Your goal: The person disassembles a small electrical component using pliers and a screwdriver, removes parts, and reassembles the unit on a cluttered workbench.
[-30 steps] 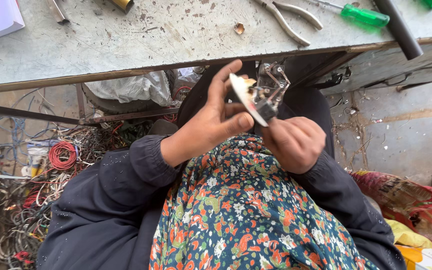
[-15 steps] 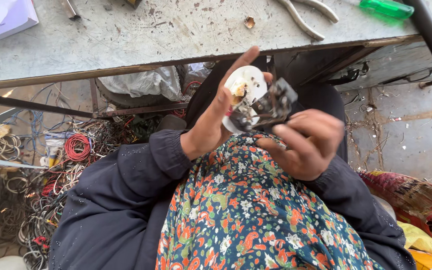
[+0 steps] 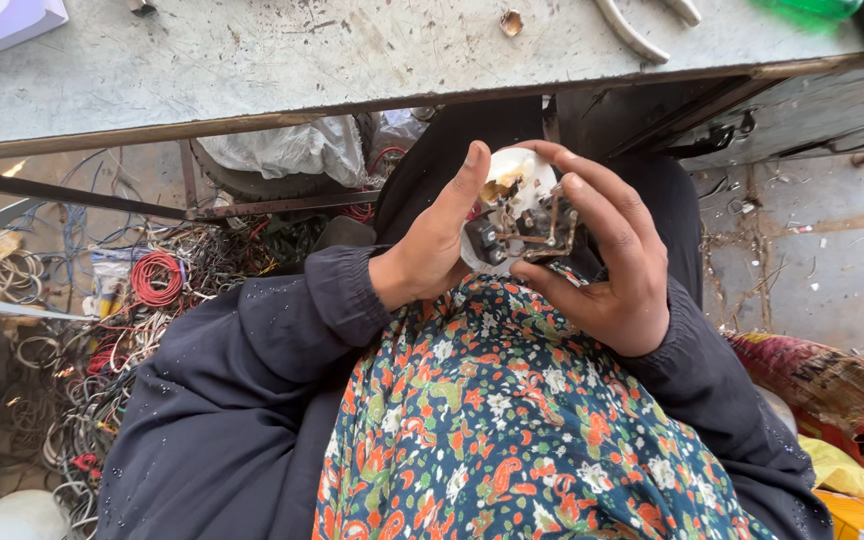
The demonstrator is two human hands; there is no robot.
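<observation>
White plastic and dark metal: the small electrical fitting point(image 3: 518, 215) sits cupped between both hands just over the lap, below the edge of the grey workbench point(image 3: 252, 70), tipped so its open, metal-framed side faces up to the eye. Left hand point(image 3: 430, 245) is closed on its near side, thumb braced along the rim to steady it, while the right hand point(image 3: 607, 265) wraps fingers over the top, clamping the metal frame. Pliers point(image 3: 637, 30) lie on the bench above, and tangled wire coils point(image 3: 152, 280) sit on the floor to the left.
</observation>
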